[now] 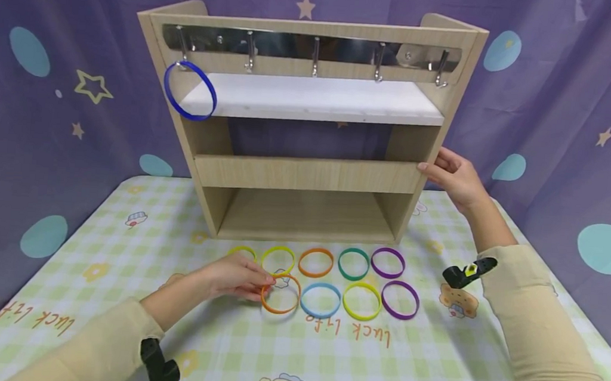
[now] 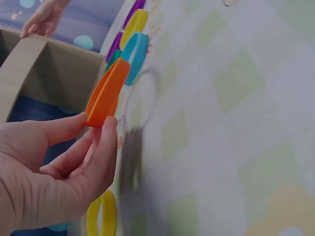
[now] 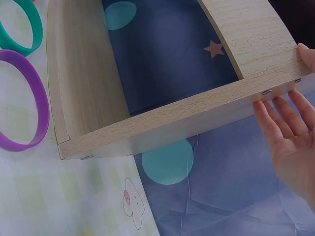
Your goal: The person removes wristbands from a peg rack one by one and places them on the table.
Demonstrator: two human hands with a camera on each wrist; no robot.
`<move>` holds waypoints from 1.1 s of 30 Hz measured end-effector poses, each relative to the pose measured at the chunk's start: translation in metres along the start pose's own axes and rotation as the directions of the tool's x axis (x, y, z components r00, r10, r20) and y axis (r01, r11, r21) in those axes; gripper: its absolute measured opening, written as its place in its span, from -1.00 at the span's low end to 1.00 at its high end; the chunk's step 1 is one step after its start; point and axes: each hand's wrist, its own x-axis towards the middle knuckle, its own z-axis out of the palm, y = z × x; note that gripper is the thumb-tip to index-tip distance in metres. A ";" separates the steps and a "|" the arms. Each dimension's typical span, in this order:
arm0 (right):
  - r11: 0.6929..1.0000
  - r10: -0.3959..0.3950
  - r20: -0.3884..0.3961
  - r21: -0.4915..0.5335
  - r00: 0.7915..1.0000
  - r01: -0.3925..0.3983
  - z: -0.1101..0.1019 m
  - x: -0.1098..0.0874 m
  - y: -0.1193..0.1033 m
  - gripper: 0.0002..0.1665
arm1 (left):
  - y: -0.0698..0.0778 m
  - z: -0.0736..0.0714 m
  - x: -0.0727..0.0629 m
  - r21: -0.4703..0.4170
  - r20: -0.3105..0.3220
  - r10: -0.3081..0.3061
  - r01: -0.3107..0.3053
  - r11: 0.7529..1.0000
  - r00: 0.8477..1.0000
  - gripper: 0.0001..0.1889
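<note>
Thumb and fingertips of my left hand [image 1: 239, 276] pinch an orange silicone wristband [image 2: 106, 93] at its rim. In the left wrist view the band stands up off the cloth and casts a ring-shaped shadow. My right hand [image 1: 456, 177] holds the right side panel of a wooden rack [image 1: 306, 175], thumb at its front edge and fingers on the outer face [image 3: 290, 130]. A blue wristband [image 1: 213, 96] hangs from the rack's leftmost hook [image 1: 182, 46]. The other hooks carry no band.
In front of the rack lie a light blue band [image 1: 319, 317], a second orange band [image 1: 315, 275], a green band [image 1: 353, 278], and several yellow and purple bands, in two rows on the checked tablecloth [image 1: 217, 351]. A white shelf [image 1: 318, 99] sits behind the hooks; a purple curtain [image 1: 557, 144] stands behind.
</note>
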 end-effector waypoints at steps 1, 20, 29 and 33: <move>1.000 0.002 -0.002 -0.004 1.000 -0.002 0.000 0.000 0.000 -0.21 | -0.002 0.001 0.000 0.004 0.000 -0.002 0.002 1.000 1.000 -0.67; 1.000 -0.004 0.005 0.018 1.000 0.004 0.001 -0.001 0.000 -0.22 | 0.001 0.008 -0.015 0.302 -0.172 0.061 -0.007 0.953 0.983 -0.79; 1.000 -0.006 0.005 0.005 1.000 0.006 0.001 -0.001 0.000 -0.22 | 0.028 -0.019 -0.028 0.389 -0.119 0.109 -0.055 0.920 0.987 -0.64; 1.000 -0.005 -0.002 0.003 1.000 0.005 0.001 -0.001 0.000 -0.23 | 0.042 -0.028 -0.033 0.402 -0.115 0.126 -0.070 0.913 0.985 -0.61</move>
